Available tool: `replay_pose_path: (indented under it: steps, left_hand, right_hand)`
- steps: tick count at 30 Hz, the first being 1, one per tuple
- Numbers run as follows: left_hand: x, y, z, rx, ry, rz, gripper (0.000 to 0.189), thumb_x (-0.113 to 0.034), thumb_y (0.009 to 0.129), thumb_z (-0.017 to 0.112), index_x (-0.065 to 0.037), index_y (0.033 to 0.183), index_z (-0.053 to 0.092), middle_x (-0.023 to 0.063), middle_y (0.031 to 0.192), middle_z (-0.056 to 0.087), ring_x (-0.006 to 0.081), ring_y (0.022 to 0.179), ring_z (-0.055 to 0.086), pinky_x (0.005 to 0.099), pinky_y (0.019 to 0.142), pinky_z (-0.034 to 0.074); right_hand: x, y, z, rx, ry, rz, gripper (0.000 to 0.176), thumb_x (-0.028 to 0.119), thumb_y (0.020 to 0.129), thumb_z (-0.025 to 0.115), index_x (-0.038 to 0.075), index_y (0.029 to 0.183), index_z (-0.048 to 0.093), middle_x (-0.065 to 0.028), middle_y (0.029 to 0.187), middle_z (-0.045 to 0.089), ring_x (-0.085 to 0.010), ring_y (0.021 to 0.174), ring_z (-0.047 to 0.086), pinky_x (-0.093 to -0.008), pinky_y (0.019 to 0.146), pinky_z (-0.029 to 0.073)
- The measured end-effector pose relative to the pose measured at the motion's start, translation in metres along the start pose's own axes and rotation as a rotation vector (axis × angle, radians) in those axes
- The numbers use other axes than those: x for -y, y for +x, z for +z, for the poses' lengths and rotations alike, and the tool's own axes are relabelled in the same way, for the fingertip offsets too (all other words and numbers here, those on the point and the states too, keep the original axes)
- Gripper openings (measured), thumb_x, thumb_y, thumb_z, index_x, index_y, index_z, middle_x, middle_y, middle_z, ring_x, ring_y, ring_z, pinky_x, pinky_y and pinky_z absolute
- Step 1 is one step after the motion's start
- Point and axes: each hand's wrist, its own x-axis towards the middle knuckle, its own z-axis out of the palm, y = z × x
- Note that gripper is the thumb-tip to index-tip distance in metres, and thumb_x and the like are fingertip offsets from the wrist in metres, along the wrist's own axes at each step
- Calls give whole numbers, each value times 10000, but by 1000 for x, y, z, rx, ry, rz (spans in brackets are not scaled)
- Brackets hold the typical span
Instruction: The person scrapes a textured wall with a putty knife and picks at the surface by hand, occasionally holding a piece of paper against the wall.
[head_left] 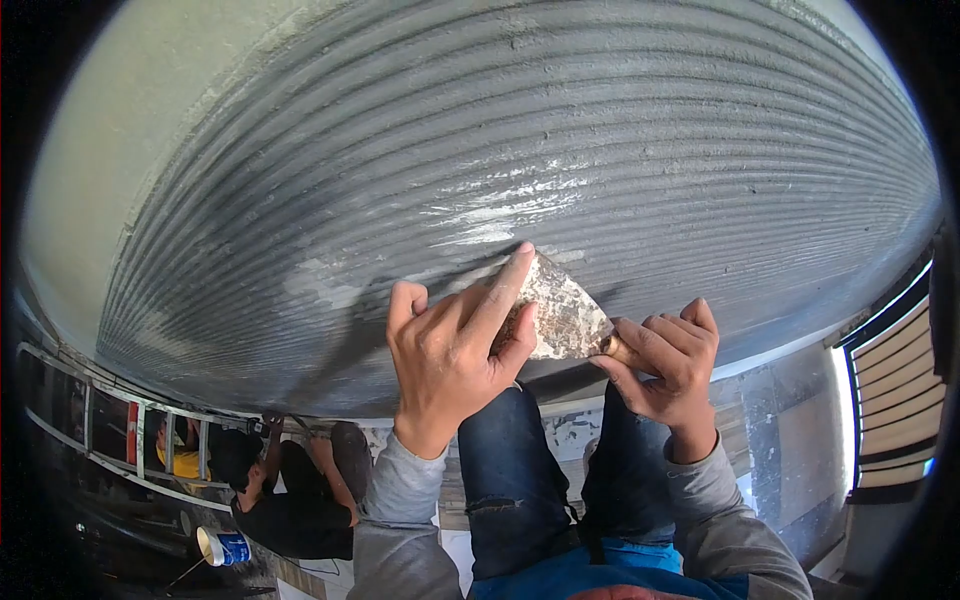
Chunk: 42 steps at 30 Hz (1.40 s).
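Observation:
My right hand is closed round the short wooden handle of a putty knife, whose wide blade is crusted with dried whitish and brown material. My left hand is on the blade, its index fingertip along the far edge and its thumb across the near face. The other left fingers are partly bent, and part of the blade is hidden under them. In front, close to the blade, is a grey surface with combed, curving ridges. White smears mark it just beyond my left index finger.
A smooth pale area borders the ridged surface at upper left. Below left, a person in black is near a metal ladder, with a yellow-clad person behind it. A white and blue bucket stands there. At right is a slatted window.

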Motion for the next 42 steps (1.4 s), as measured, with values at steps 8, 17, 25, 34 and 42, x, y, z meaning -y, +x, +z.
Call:
replay_pose_path:
  steps: [8,17,25,34,42]
  left_hand:
    - [2,1,1,30,16,43,412,-245,901,679,-190,1309,672,-71,526,507,89,446,359,317,645,260]
    - [-2,4,-2,51,39,36,379,-237,897,672,-152,1266,696,-37,554,583,115,443,365,315,646,275]
    - [-4,3,-1,46,67,44,371,-232,916,645,-151,1275,688,-41,513,521,115,433,327,314,641,275]
    - [-2,1,1,48,22,36,394,-240,921,658,-201,1313,668,-61,505,409,98,438,309,322,629,261]
    - [-8,-17,7,-28,-116,82,407,-276,894,724,-214,1294,675,-83,508,434,67,437,331,308,637,244]
  right_hand:
    - [1,-1,0,-1,12,28,324,345,709,851,101,893,744,19,599,582,-134,481,456,-324,610,261]
    - [-2,0,0,-58,-57,-8,341,389,692,844,125,886,750,44,604,563,-124,506,441,-330,615,251]
    - [-3,-2,4,-107,-85,-16,344,414,695,832,136,881,749,59,601,544,-119,515,436,-332,618,247]
    - [-4,-7,7,-168,-143,-39,333,417,708,832,138,869,749,70,592,516,-115,507,394,-324,612,235]
    - [-1,-51,0,-92,-110,-18,334,391,702,849,118,872,757,60,581,488,-113,499,372,-323,610,221]
